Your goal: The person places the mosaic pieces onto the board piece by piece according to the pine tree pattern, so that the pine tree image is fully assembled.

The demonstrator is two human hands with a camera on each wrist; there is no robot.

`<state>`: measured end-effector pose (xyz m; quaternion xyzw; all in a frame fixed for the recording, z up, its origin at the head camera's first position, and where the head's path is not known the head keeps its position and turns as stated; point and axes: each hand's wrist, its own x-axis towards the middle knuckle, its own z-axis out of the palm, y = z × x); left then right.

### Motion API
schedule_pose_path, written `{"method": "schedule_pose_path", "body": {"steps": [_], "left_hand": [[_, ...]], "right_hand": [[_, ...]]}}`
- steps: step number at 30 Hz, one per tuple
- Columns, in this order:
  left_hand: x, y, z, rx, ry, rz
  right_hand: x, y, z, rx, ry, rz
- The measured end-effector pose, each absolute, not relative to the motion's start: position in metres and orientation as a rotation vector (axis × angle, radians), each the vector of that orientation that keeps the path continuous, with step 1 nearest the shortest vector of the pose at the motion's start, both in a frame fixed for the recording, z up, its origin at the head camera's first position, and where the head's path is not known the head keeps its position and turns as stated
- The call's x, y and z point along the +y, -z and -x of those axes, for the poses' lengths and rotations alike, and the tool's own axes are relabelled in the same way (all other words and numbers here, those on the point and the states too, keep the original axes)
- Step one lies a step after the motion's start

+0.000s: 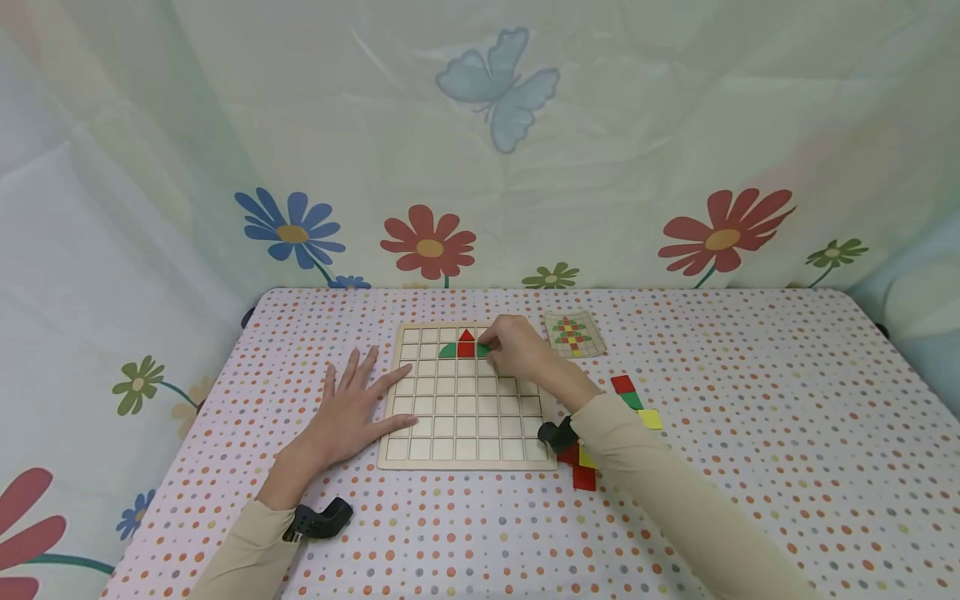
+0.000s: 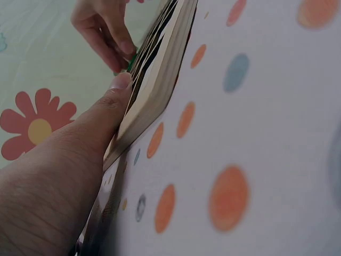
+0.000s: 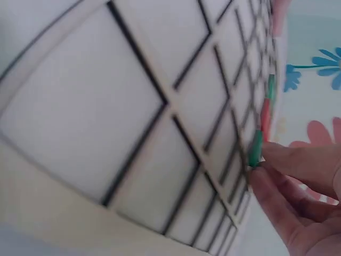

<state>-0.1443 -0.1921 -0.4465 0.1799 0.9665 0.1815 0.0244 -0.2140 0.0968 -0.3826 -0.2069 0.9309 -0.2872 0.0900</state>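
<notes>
Right-hand grip (image 1: 513, 346) pinches green piece (image 1: 483, 351) on gridded board (image 1: 465, 465)

Thumb and fingertips close on the green piece at the far rows of the pale wooden board, just right of a red square (image 1: 466, 350); whether the piece lies fully in its cell cannot be told. A red triangle (image 1: 467, 336) points away from the person above the square, and a second green piece (image 1: 447, 351), with a curved edge, sits on the square's left. At the board's left edge, the left-hand grip (image 1: 348, 417) lies with fingers spread, its thumb touching the board.

Just beyond the right-hand grip, a card (image 1: 594, 340) printed with a red, green and yellow pattern rests on the dotted table (image 1: 465, 542). To the board's right, red (image 1: 623, 384), green (image 1: 632, 401) and yellow (image 1: 651, 419) tiles form a slanting row; nearer the person, more red and yellow tiles (image 1: 584, 478) lie partly hidden by the right arm. Both wrists carry black devices (image 1: 326, 520) beside beige sleeves (image 1: 675, 492). Behind the table hangs a pale cloth (image 1: 615, 158) bearing a blue butterfly (image 1: 498, 87) and red, blue and green flowers (image 1: 429, 248).
</notes>
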Motion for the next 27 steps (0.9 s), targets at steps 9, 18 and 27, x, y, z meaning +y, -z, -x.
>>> {"method": "schedule_pose_path", "body": {"steps": [9, 18, 27], "left_hand": [[-0.193, 0.445, 0.143, 2.985, -0.566, -0.541], [-0.192, 0.447, 0.144, 2.986, -0.559, -0.540], [-0.191, 0.445, 0.143, 2.991, -0.570, -0.556]], "right_hand": [[0.130, 0.354, 0.181, 2.662, 0.899, 0.709], [0.184, 0.346, 0.138, 2.627, 0.747, 0.886], [0.230, 0.362, 0.125, 2.555, 0.734, 0.902]]}}
